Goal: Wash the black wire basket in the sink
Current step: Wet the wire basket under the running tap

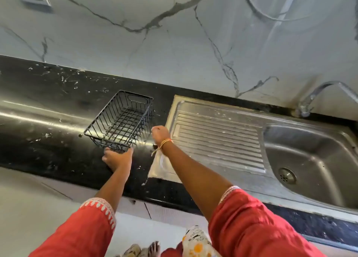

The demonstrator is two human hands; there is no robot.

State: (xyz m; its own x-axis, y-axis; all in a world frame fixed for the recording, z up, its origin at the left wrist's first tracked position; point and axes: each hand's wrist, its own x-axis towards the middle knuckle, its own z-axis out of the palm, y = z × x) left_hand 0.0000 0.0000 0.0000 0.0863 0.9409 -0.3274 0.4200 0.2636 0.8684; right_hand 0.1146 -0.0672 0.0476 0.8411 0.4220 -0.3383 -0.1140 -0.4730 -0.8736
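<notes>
- The black rectangular wire basket (121,122) is sitting on the black speckled stone worktop (48,140), just left of the ribbed steel draining board (217,138); its near end is being raised off the worktop, so it is lying tilted.
- The left hand (117,158) is being held at the basket's near short end, its fingers curled up under the bottom wires; the grip is judged to be a hold on that end.
- The right hand (160,133) is being held just beside the basket's near right corner, its fingers curled into a loose fist; whether a wire is being pinched cannot be told.
- The basket's long axis is running from the front edge of the worktop toward the marbled wall (174,43), slanting to the right.
- The stainless steel sink bowl (310,159) is lying well to the right, beyond the draining board, so the basket is probably needing to be carried rightward; the left hand is nearer and already engaged.
</notes>
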